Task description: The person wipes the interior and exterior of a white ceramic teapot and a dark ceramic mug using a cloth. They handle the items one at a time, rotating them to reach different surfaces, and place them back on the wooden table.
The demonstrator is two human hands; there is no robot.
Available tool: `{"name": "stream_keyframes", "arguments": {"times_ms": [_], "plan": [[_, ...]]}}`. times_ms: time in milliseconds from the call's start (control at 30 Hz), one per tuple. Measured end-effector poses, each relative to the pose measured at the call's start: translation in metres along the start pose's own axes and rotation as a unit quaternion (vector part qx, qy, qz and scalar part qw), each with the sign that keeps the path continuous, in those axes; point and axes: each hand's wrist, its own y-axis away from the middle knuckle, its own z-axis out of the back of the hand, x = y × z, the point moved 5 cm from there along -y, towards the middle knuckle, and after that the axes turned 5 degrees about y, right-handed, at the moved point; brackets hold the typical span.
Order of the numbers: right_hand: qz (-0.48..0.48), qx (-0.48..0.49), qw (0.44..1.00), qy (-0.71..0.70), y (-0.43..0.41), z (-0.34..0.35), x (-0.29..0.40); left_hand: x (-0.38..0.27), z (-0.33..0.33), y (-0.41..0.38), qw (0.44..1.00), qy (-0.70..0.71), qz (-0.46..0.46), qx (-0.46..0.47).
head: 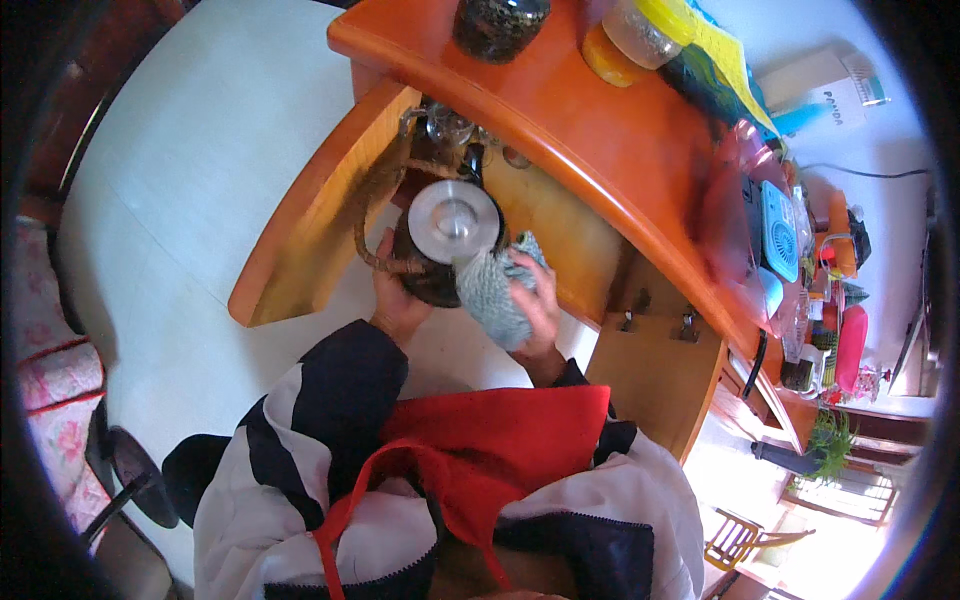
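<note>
A dark, round-bodied teapot sits in front of me with its round metal lid facing up. From its left side curves a brown wrapped handle. My left hand holds the pot by its lower left side, the fingers partly hidden behind it. A grey textured cloth is gripped in my right hand and rests against the pot's right side. Beyond the pot, glass cups stand inside the open cabinet.
An open wooden door borders the left, another door the right. Overhead juts the orange countertop, bearing a dark jar, a yellow-lidded container and a blue device. A floral-covered seat is at far left.
</note>
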Motion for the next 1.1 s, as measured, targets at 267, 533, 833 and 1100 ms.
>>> {"name": "stream_keyframes", "arguments": {"times_ms": [267, 533, 833, 1100], "plan": [[-0.307, -0.092, 0.893, -0.317, -0.001, 0.014, -0.05, 0.014, -0.009, 0.021, 0.98, -0.169, 0.093, -0.045], [-0.473, -0.138, 0.841, -0.223, 0.004, 0.026, -0.089, 0.03, 0.021, 0.024, 0.982, -0.032, 0.184, -0.011], [-0.277, 0.011, 0.792, -0.543, -0.038, 0.032, -0.025, 0.046, 0.037, 0.029, 0.968, 0.017, 0.249, -0.029], [-0.369, -0.063, 0.896, -0.24, -0.005, 0.03, -0.06, 0.043, -0.009, 0.038, 0.96, -0.185, 0.172, -0.118]]}}
